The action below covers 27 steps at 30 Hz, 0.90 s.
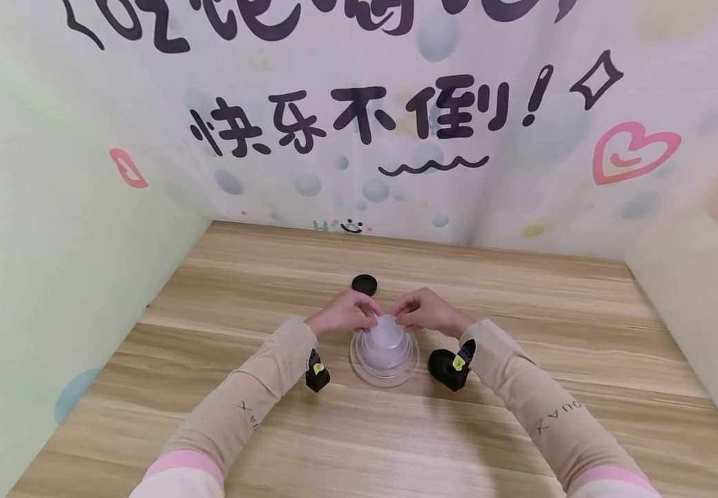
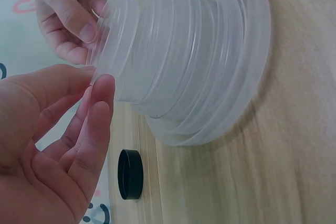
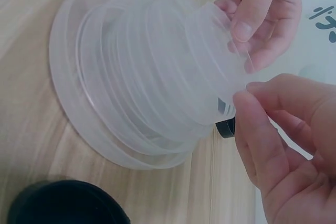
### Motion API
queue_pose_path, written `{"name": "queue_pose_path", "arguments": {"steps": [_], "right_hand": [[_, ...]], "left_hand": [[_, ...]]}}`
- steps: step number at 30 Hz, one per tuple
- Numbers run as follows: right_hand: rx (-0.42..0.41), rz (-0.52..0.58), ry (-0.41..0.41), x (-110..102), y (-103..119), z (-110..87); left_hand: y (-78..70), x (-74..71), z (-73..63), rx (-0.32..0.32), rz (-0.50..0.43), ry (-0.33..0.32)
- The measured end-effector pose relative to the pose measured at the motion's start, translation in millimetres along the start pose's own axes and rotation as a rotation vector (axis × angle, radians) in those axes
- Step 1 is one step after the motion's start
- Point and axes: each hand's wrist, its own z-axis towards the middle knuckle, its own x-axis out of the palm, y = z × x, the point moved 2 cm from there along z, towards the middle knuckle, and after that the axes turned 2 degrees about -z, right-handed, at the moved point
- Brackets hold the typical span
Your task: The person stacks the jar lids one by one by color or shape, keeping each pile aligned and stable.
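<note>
A tapering stack of clear plastic round pieces (image 1: pixel 385 363), like nested lids or shallow tubs, stands on the table, widest at the bottom. My left hand (image 1: pixel 348 312) pinches the rim of the small topmost clear piece (image 2: pixel 122 35) between thumb and fingers. From the opposite side, my right hand (image 1: pixel 427 310) pinches that same rim, thumb against fingertips. This top piece tilts a little and overlaps the tier below it in both wrist views. The pieces lower down are untouched by the hands, the widest clear disc (image 3: pixel 65 93) lying flat on the wood.
Behind the stack lies a shallow black round lid (image 1: pixel 364 284). A black round object (image 3: pixel 68 205) sits on the table to the right, below my right wrist. The wooden table (image 1: pixel 359 436) meets a printed cloth backdrop (image 1: pixel 309 194) at the back, with pale walls on both sides.
</note>
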Motion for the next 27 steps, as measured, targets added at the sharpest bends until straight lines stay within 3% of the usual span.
{"name": "queue_pose_path", "arguments": {"steps": [12, 19, 27], "right_hand": [[0.02, -0.011, -0.012, 2.3, -2.9, -0.5], [0.023, -0.016, -0.017, 3.2, -4.3, -1.1], [0.017, -0.038, -0.033, 3.0, -5.7, -0.7]], "left_hand": [[2.5, 2.4, 0.2, 0.021, 0.013, 0.028], [3.7, 2.6, 1.6, -0.01, 0.025, 0.034], [7.4, 2.6, 4.2, 0.003, 0.048, 0.037]]}}
